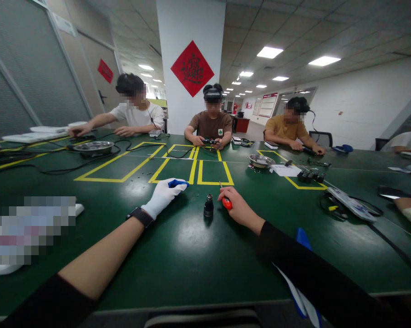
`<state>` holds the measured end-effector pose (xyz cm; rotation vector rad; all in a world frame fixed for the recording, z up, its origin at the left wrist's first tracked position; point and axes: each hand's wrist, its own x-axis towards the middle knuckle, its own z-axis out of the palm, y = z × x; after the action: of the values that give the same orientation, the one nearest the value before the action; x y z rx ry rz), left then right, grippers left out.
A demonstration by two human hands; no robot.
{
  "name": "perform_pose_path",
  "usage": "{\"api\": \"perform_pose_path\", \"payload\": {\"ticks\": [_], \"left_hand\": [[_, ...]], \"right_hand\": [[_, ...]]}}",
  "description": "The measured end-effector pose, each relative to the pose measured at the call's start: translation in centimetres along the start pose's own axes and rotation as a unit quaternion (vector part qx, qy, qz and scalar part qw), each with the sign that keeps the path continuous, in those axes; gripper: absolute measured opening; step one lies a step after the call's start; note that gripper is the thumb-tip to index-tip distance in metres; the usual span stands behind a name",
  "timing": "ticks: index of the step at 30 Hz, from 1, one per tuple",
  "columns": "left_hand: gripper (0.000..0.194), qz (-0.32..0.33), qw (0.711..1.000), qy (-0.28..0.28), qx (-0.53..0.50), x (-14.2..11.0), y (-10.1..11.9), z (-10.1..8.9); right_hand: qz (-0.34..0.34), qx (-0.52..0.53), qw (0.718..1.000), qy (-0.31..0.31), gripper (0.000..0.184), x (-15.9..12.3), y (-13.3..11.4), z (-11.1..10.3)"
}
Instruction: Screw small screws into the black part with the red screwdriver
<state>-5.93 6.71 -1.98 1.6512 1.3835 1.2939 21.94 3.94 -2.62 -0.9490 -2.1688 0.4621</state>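
Observation:
My left hand (164,197) wears a white glove with blue on the finger side and a dark watch at the wrist. Its fingers are curled closed above the green table, and what they hold, if anything, is hidden. My bare right hand (239,207) grips a screwdriver by its red-orange handle (227,202), the thin shaft pointing away from me. Between the two hands a black cylindrical part (208,208) with a silvery tip stands upright on the table, nearer the right hand and touched by neither.
Yellow tape (215,183) outlines rectangles on the table (178,273). A blue-and-white glove (303,238) lies partly under my right forearm. Metal bowls (94,147) (261,160), cables, a power strip (350,203) and black parts (311,175) lie around. Several people sit across.

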Motion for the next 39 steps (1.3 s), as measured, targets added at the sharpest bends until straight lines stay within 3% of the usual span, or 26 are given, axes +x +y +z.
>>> {"api": "perform_pose_path", "payload": {"ticks": [4, 7, 9, 12, 16, 21, 25, 31, 39], "left_hand": [[0.034, 0.053, 0.998, 0.037, -0.011, -1.1, 1.8, 1.2], [0.035, 0.106, 0.991, 0.054, -0.054, -2.4, 3.3, 2.2], [0.034, 0.135, 0.989, 0.038, -0.040, -3.3, 4.2, 2.7], [0.032, 0.198, 0.979, 0.015, 0.046, -4.7, 5.1, 3.2], [0.030, 0.273, 0.950, -0.051, 0.145, -6.1, 6.0, 4.1], [0.033, 0.304, 0.933, -0.131, 0.141, -6.6, 6.3, 4.9], [0.034, 0.349, 0.903, -0.133, 0.212, -6.4, 5.7, 4.7], [0.033, 0.349, 0.898, -0.152, 0.219, -6.4, 5.1, 4.8], [0.032, 0.318, 0.908, -0.234, 0.141, -6.8, 5.6, 4.6]], "right_hand": [[0.014, -0.055, 0.996, -0.068, 0.053, -0.2, 0.4, -0.2], [0.018, -0.090, 0.995, -0.047, 0.051, -0.2, -0.3, -0.5], [0.002, -0.092, 0.995, 0.032, 0.046, 0.0, -1.4, -0.9], [-0.086, -0.054, 0.986, 0.134, 0.027, 0.2, -3.4, -1.4], [-0.188, 0.006, 0.976, 0.113, 0.019, -0.1, -4.9, -1.4], [-0.196, 0.047, 0.974, 0.100, 0.014, -0.4, -4.9, -0.7], [-0.184, 0.060, 0.977, 0.091, 0.012, -0.4, -4.8, -0.7], [-0.203, 0.076, 0.974, 0.069, 0.012, -0.7, -4.6, -0.8], [-0.200, 0.094, 0.974, 0.052, 0.014, -1.2, -4.2, -0.3]]}}
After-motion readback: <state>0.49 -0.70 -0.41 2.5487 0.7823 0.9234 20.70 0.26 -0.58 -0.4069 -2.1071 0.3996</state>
